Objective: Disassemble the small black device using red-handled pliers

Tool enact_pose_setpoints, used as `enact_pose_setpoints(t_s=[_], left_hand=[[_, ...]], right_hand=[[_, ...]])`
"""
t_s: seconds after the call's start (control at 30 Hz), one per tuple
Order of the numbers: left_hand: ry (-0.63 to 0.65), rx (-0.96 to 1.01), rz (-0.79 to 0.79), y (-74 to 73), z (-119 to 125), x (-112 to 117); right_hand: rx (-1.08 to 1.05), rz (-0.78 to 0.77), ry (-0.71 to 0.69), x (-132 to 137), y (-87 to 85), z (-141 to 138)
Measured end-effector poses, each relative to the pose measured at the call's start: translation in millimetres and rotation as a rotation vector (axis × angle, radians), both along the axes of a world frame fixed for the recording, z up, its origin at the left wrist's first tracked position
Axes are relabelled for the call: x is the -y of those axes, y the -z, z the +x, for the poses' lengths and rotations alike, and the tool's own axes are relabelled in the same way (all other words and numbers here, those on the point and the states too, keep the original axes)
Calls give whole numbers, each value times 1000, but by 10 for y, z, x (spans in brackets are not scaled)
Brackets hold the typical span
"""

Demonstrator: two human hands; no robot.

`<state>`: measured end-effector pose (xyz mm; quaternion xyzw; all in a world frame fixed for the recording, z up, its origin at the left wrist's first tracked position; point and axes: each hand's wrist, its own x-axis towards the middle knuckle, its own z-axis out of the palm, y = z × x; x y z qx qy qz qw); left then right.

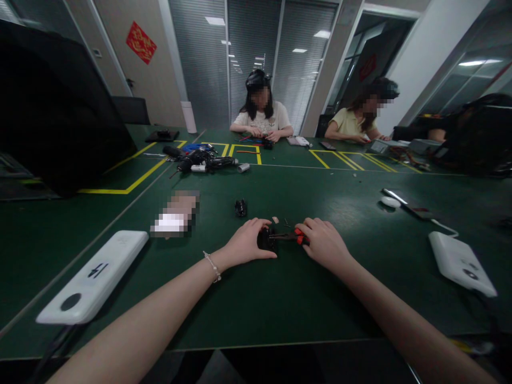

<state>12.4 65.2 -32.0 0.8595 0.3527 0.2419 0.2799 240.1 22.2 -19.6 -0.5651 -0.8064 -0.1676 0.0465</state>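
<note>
My left hand (250, 241) is closed around a small black part (266, 240) on the green table, thumb on the near side and fingers on the far side. From the right, my right hand (325, 240) grips pliers with red handles (301, 237). The jaws of the pliers point left and reach the black part; whether they bite on it is too small to tell. Just beyond the pliers lie a small pale scrap (275, 220) and a thin dark piece (286, 222). Another small black part (240, 208) sits farther off, beyond my left hand.
White power banks lie at the left (96, 277) and right (462, 264). A blurred-out phone-like object (175, 214) is at left. A heap of dark cables (204, 160) lies farther back. Two people (262, 114) sit across the table (280, 304); a large black screen (52, 106) stands left.
</note>
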Motion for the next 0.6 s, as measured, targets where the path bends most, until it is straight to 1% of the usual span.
enact_pose_setpoints(t_s=[0.23, 0.43, 0.6], left_hand=[[1, 25, -22, -4, -9, 0], [3, 16, -30, -14, -6, 8], [0, 12, -54, -37, -6, 13]], right_hand=[[-9, 3, -3, 0, -7, 0], [3, -28, 23, 13, -52, -29], [-3, -25, 3, 10, -40, -14]])
